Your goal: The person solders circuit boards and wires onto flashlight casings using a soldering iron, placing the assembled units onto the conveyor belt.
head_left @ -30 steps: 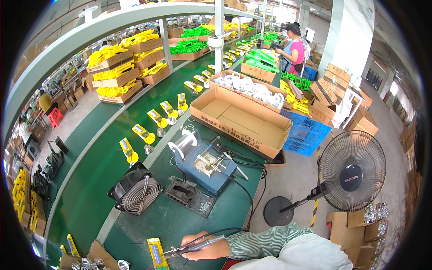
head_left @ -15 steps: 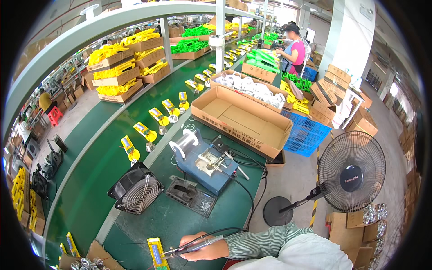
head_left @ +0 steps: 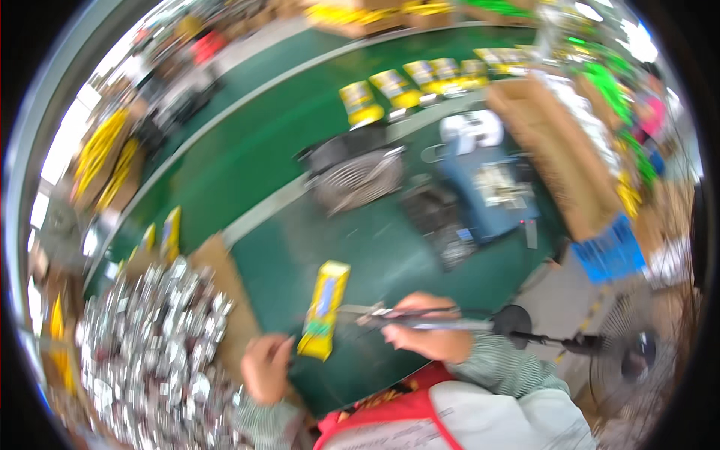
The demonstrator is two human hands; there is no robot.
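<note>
In my right hand (head_left: 435, 337) is a soldering iron (head_left: 450, 322), its blurred tip aimed left and its cable trailing right. Left of the tip a yellow plastic housing (head_left: 335, 289) with a blue strip and a green piece lies on the green worktable (head_left: 281, 277). My left hand (head_left: 266, 367) is at the housing's lower left, by the edge of a cardboard box (head_left: 221, 274). Its fingers look bent, but motion smears them and I cannot make out whether they hold anything. Heaped silvery metal parts (head_left: 154, 330) fill the box.
Behind the housing stand a black fan (head_left: 356, 180), a dark tray (head_left: 435, 214) and a blue machine (head_left: 480, 195) with a white spool (head_left: 472, 129). More yellow housings (head_left: 360, 103) line the green conveyor (head_left: 247, 150). A long carton (head_left: 544, 142) and a pedestal fan (head_left: 634, 356) are at right.
The view has swung left and blurred, bringing the box of metal parts into sight. My left hand has come into view. The iron's tip, formerly at the housing, is now apart from it.
</note>
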